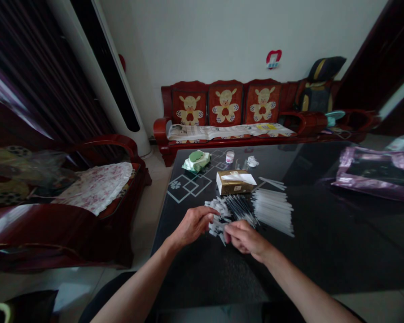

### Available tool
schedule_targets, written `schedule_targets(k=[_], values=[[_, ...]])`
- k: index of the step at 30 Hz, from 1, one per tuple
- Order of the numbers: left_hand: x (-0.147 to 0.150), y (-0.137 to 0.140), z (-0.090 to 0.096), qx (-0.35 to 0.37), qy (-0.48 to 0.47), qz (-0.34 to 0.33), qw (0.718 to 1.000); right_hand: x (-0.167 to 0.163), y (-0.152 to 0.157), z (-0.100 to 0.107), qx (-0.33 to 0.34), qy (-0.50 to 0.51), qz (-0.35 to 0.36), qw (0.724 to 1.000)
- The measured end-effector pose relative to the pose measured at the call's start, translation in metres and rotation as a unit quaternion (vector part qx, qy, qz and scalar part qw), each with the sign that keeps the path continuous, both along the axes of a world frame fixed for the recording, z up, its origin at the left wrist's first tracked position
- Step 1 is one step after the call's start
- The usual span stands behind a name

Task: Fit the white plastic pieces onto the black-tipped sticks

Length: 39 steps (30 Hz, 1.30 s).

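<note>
A pile of small white plastic pieces (218, 207) lies on the black table in front of me. My left hand (194, 225) reaches over the left side of this pile, its fingers stretched out and the thumb a little below them. Close by on the right, my right hand (245, 237) is closed in a pinch at the pile's near edge. What its fingertips hold, if anything, is hidden. Thin dark rods (240, 210) lie in a bundle just beyond my right hand. Beside them, long translucent white tubes (272, 210) are laid side by side.
Behind the piles stands a gold tissue box (237, 182). Farther back are a green wipes pack (197, 161), a small jar (230, 156) and a crumpled white tissue (252, 161). A purple-edged plastic bag (366, 188) lies right. A wooden sofa (222, 130) faces the table (323, 242).
</note>
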State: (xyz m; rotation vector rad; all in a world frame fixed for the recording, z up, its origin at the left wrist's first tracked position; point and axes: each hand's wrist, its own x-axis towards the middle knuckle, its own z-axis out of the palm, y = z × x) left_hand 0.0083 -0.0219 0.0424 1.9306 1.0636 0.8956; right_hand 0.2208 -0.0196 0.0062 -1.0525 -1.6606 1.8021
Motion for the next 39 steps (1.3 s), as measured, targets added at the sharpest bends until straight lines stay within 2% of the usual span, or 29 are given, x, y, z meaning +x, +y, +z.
schedule_targets(k=[1,3,5,7,9,11,12,14,16,18,19,21,23,25,27,29,30,32,34,36,37,39], values=[[-0.001,0.0,0.002,0.006,-0.012,-0.015,1.0,0.001,0.0,-0.002,-0.073,0.039,0.015,0.996],[-0.003,0.0,0.002,0.007,-0.028,-0.033,0.999,0.002,0.001,-0.005,-0.162,0.101,0.046,0.981],[-0.003,0.0,0.001,-0.012,-0.028,-0.034,0.999,0.002,0.0,-0.007,-0.191,0.134,0.068,0.97],[-0.003,0.0,-0.001,-0.034,-0.017,-0.022,0.999,0.0,0.0,-0.005,-0.171,0.13,0.065,0.974],[-0.003,-0.001,-0.002,-0.043,0.001,-0.008,0.999,-0.002,0.0,0.001,-0.092,0.086,0.039,0.991],[-0.002,-0.001,-0.001,-0.044,0.017,0.006,0.999,-0.002,0.0,0.008,0.054,0.009,0.007,0.998],[-0.001,-0.001,-0.001,-0.041,0.027,0.012,0.999,-0.002,-0.001,0.011,0.143,-0.041,-0.011,0.989],[0.0,0.0,-0.001,-0.02,0.048,0.02,0.998,-0.001,-0.003,0.015,0.317,-0.148,-0.045,0.936],[0.001,0.002,-0.001,0.009,0.066,0.02,0.998,0.001,-0.005,0.014,0.439,-0.241,-0.065,0.863],[0.0,0.005,-0.003,0.025,0.078,0.018,0.996,0.001,-0.006,0.011,0.498,-0.294,-0.065,0.813],[-0.001,0.006,-0.005,0.024,0.083,0.014,0.996,0.0,-0.007,0.009,0.509,-0.304,-0.061,0.803],[-0.003,0.009,-0.008,0.003,0.087,0.0,0.996,-0.002,-0.006,0.005,0.495,-0.299,-0.061,0.814],[-0.005,0.01,-0.011,-0.042,0.061,-0.016,0.997,-0.004,-0.005,0.002,0.434,-0.253,-0.066,0.862],[-0.006,0.01,-0.013,-0.078,-0.003,-0.018,0.997,-0.007,-0.003,-0.001,0.311,-0.167,-0.068,0.933],[-0.006,0.009,-0.013,-0.089,-0.076,-0.015,0.993,-0.008,-0.001,-0.004,0.135,-0.067,-0.063,0.987],[-0.005,0.009,-0.013,-0.096,-0.128,-0.023,0.987,-0.007,-0.001,-0.007,-0.026,0.022,-0.05,0.998],[-0.005,0.009,-0.013,-0.104,-0.145,-0.03,0.983,-0.006,-0.002,-0.008,-0.083,0.061,-0.037,0.994],[-0.003,0.008,-0.013,-0.123,-0.166,-0.04,0.978,-0.004,-0.003,-0.01,-0.155,0.12,0.005,0.981],[-0.002,0.008,-0.013,-0.134,-0.176,-0.038,0.975,-0.004,-0.004,-0.009,-0.19,0.146,0.04,0.97],[-0.001,0.008,-0.015,-0.136,-0.182,-0.019,0.974,-0.006,-0.006,-0.007,-0.18,0.137,0.037,0.973],[0.0,0.008,-0.016,-0.136,-0.184,-0.002,0.973,-0.008,-0.006,-0.005,-0.149,0.119,0.019,0.982],[0.003,0.008,-0.018,-0.136,-0.189,0.039,0.972,-0.011,-0.006,-0.002,-0.025,0.058,-0.029,0.998]])
